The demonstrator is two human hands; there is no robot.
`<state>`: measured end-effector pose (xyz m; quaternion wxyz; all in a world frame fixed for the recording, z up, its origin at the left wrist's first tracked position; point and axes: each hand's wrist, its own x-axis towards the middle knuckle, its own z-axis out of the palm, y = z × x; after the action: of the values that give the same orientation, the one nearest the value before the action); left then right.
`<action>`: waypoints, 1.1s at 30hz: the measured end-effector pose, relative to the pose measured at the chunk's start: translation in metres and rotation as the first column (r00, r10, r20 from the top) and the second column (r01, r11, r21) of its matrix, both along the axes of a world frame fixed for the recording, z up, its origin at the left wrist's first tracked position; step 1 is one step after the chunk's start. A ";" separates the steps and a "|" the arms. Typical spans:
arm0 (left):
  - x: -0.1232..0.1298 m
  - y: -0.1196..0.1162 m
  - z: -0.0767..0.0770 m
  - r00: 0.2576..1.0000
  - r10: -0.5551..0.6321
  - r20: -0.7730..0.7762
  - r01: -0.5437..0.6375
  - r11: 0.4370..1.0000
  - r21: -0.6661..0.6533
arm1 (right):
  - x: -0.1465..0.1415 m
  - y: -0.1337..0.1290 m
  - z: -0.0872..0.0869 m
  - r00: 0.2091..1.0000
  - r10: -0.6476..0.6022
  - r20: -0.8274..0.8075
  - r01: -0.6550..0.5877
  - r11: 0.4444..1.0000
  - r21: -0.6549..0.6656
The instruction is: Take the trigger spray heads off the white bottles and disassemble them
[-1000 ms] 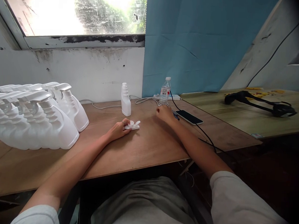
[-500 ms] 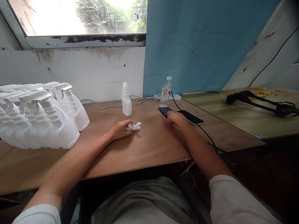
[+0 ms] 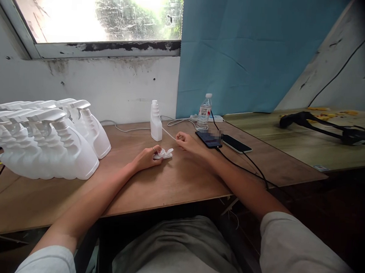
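Since the earlier frame, the right hand has been moving away from the dark phone, and a thin pale tube is now showing at its fingertips. That hand is keeping a narrow pinch on one end of the tube, while the other end is pointing back toward the upright bottle; at this size it is hard to say whether the tip is touching the bottle or only passing in front of it. Nearer the body than the upright bottle, the left hand is closing its thumb and fingers around a white plastic piece.

As for progress, the tube and the plastic piece are being held apart, so they seem not yet joined. The upright bottle is standing without a trigger head, so it appears to be unfinished. Well to its left, a group of white spray bottles is standing with trigger heads on, apparently complete. Right of the upright bottle, a clear water bottle, the dark phone and a second phone are resting on the table.
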<state>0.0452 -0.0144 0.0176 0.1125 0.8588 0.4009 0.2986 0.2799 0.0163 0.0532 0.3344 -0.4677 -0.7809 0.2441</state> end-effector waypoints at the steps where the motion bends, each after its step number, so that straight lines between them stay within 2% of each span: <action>1: 0.000 -0.001 0.001 1.000 0.001 -0.003 -0.001 1.000 0.005 | -0.003 -0.002 -0.002 0.999 0.038 -0.021 -0.038 0.999 0.009; 5: -0.001 0.000 0.001 1.000 0.001 -0.001 -0.001 1.000 0.017 | -0.012 -0.009 -0.006 0.983 0.178 -0.047 -0.174 0.983 0.063; 9: -0.001 0.002 -0.001 1.000 0.010 0.002 -0.010 1.000 0.007 | -0.015 -0.015 -0.009 0.964 0.264 -0.022 -0.259 0.956 0.137; 12: 0.000 0.001 -0.001 1.000 -0.004 -0.002 0.004 1.000 0.003 | -0.015 -0.017 -0.012 0.949 0.289 0.127 -0.312 0.920 0.238; 16: 0.003 -0.002 0.001 0.999 -0.033 0.000 0.033 0.999 0.008 | -0.014 -0.016 -0.015 0.885 0.255 0.389 -0.402 0.841 0.363; 22: 0.003 -0.003 0.003 0.998 -0.055 0.003 0.055 0.999 -0.002 | -0.015 -0.014 -0.014 0.841 0.195 0.504 -0.426 0.812 0.398; 27: 0.002 -0.004 0.004 0.998 -0.057 -0.007 0.057 0.998 0.023 | -0.017 -0.014 -0.017 0.826 0.165 0.538 -0.423 0.813 0.400; 33: 0.003 -0.003 0.005 0.993 -0.114 -0.017 0.114 0.992 0.051 | -0.028 -0.020 -0.023 0.843 0.027 0.538 -0.303 0.849 0.432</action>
<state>0.0478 -0.0171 0.0225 0.1041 0.8850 0.3441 0.2959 0.2521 -0.0041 0.0299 0.2010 -0.3404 -0.9157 -0.0715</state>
